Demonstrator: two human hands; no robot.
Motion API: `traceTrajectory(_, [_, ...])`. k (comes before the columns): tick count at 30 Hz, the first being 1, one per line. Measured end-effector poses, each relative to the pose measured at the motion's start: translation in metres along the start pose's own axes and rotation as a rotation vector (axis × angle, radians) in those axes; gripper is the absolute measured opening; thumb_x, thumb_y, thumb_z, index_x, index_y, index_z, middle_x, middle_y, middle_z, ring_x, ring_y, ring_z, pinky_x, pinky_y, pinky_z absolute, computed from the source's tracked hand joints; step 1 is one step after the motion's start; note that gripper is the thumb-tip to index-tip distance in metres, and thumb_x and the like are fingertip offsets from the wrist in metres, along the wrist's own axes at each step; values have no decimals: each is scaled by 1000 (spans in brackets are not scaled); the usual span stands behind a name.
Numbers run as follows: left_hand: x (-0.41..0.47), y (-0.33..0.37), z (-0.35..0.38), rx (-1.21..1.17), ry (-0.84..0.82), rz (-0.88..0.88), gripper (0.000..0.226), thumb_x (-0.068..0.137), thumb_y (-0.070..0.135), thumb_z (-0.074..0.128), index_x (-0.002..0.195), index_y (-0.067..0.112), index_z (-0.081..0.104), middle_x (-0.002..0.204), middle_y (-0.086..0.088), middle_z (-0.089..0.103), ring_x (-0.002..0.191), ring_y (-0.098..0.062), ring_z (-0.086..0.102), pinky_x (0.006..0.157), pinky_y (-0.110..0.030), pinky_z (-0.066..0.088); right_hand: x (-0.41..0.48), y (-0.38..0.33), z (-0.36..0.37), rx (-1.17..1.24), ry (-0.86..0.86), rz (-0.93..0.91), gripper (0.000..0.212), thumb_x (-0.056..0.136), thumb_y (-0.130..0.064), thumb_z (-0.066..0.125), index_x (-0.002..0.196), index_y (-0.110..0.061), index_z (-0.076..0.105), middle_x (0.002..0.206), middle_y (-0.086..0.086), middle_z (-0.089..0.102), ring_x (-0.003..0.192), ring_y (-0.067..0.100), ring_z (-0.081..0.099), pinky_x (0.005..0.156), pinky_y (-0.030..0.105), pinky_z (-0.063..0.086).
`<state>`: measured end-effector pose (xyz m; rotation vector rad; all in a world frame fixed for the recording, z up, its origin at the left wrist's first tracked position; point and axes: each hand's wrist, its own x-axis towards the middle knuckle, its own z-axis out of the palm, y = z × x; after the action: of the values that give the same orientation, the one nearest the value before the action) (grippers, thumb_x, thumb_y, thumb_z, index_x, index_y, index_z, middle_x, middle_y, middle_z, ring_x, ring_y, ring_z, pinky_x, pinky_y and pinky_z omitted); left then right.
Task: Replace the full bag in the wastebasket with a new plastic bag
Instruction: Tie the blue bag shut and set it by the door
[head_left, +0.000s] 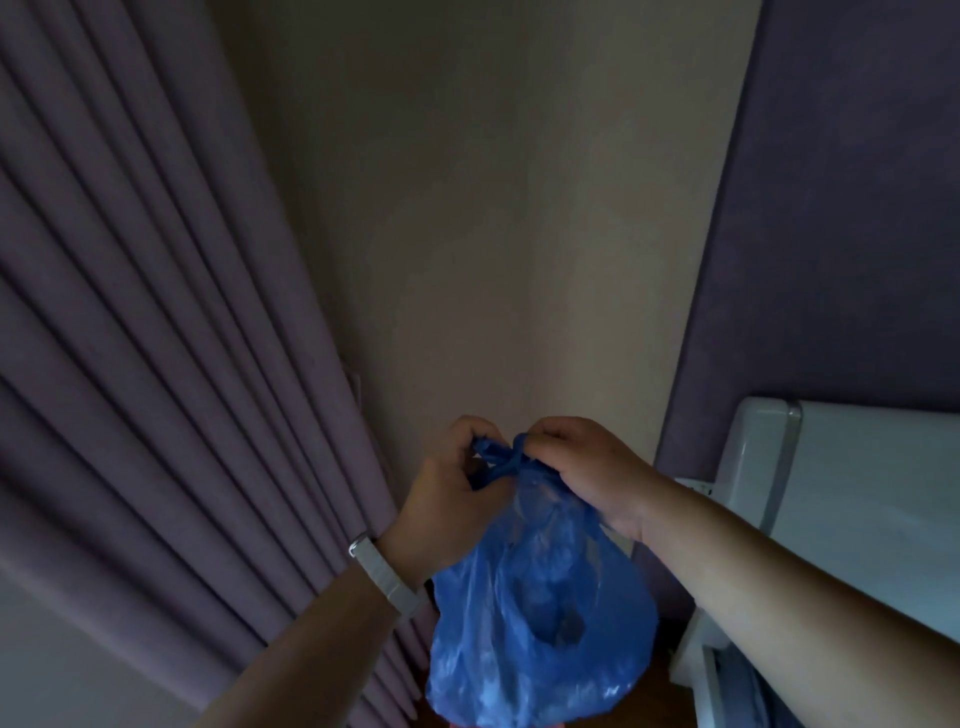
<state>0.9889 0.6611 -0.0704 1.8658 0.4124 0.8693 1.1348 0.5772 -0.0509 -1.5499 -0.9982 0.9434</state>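
A full blue plastic bag hangs in the air in front of me, bulging at the bottom with dark shapes showing through it. Its top is gathered into twisted handles. My left hand pinches the left handle, and a pale watch strap sits on that wrist. My right hand grips the right handle at the bag's neck. The two handles cross between my fingers. The wastebasket is not in view.
Purple pleated curtains fill the left side. A beige wall forms the corner ahead, and a purple wall is on the right. A white appliance or cabinet stands at the right, close to my right forearm.
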Motion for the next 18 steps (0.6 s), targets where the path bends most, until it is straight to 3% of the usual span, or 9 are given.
traceTrajectory(2, [-2, 0, 2, -9, 8, 2, 23, 80, -3, 68, 90, 12, 53, 74, -8, 57, 56, -15, 49, 50, -32, 39, 0, 1, 0, 35, 4, 3, 17, 80, -24, 60, 69, -11, 62, 55, 11, 53, 52, 22, 44, 52, 30, 33])
traceTrajectory(4, [-2, 0, 4, -5, 33, -10, 21, 81, 3, 71, 86, 16, 55, 73, -6, 59, 56, -15, 51, 50, -32, 41, 2, 2, 1, 45, 79, -11, 9, 76, -23, 61, 78, -15, 65, 59, 9, 60, 55, 21, 52, 54, 31, 38])
traceTrajectory(6, [-1, 0, 5, 10, 58, -12, 19, 82, 2, 71, 82, 13, 55, 71, -6, 59, 56, -11, 50, 50, -27, 40, 2, 4, 2, 38, 151, -56, 11, 78, -17, 59, 87, -23, 62, 55, 2, 61, 54, 16, 53, 52, 27, 39])
traceTrajectory(10, [-1, 3, 4, -60, 54, -33, 27, 81, -4, 69, 74, 13, 50, 76, -8, 66, 57, -11, 54, 51, -23, 43, -4, 4, 2, -17, 148, -231, 19, 85, -9, 57, 79, -27, 59, 49, -2, 55, 43, 9, 43, 40, 18, 32])
traceTrajectory(15, [-1, 3, 2, -126, 36, -64, 21, 75, 13, 74, 71, 20, 55, 73, -10, 65, 62, -19, 59, 57, -32, 48, -11, 12, -4, -159, 149, -387, 20, 90, -11, 59, 82, -29, 65, 51, -7, 54, 44, 5, 42, 45, 19, 33])
traceTrajectory(18, [2, 2, 4, -179, 14, -114, 22, 75, 10, 75, 70, 22, 58, 68, -3, 63, 60, -20, 59, 57, -35, 49, -16, 19, -8, -271, 134, -477, 19, 94, -16, 58, 97, -33, 65, 55, -10, 54, 47, 3, 46, 47, 19, 38])
